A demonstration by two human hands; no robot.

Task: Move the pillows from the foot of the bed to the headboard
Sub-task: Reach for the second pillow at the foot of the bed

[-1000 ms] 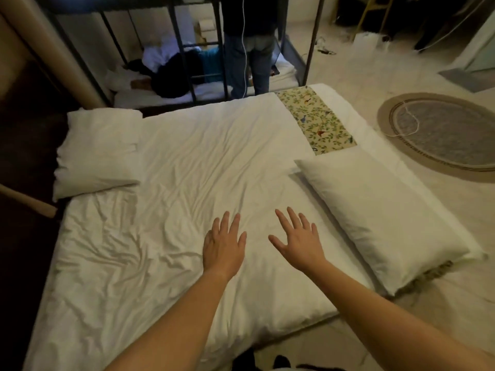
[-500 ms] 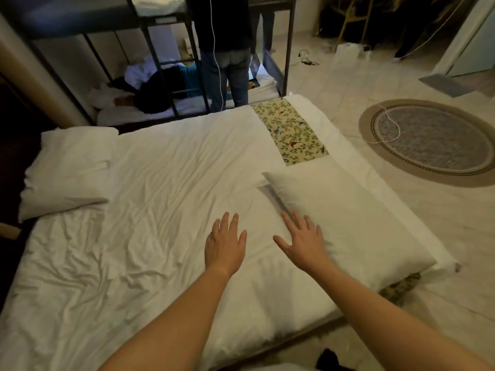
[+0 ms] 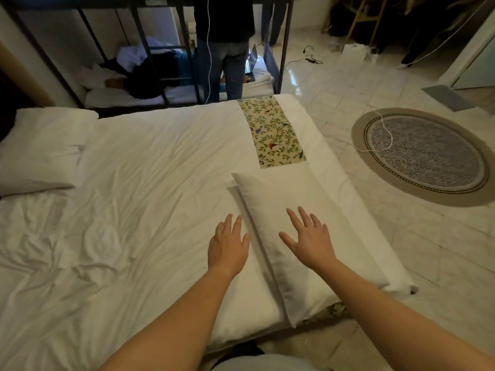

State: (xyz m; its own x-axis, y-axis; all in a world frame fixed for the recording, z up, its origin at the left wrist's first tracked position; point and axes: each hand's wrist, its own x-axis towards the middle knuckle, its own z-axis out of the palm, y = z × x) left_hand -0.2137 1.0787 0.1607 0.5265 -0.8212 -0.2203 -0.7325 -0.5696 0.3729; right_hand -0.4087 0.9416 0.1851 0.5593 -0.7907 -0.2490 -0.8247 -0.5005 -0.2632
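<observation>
A white pillow (image 3: 348, 236) lies along the right side of the bed (image 3: 150, 199), over the edge of the white sheet. My right hand (image 3: 308, 239) hovers over the pillow's middle with fingers spread, holding nothing. My left hand (image 3: 227, 247) is open too, just left of the pillow's near long edge, above the sheet. A second white pillow (image 3: 45, 148) rests at the bed's left end. Whether either hand touches the fabric is unclear.
A leaf-and-bird patterned runner (image 3: 273, 132) crosses the bed beyond the near pillow. A person (image 3: 225, 46) stands at the far side by a metal bunk frame (image 3: 171, 62). A round rug (image 3: 426, 156) with a white cable lies on the tiled floor to the right.
The view has swung to the right and both hands have moved right: my right hand has gone from the sheet to over the pillow, and my left hand has come up beside it.
</observation>
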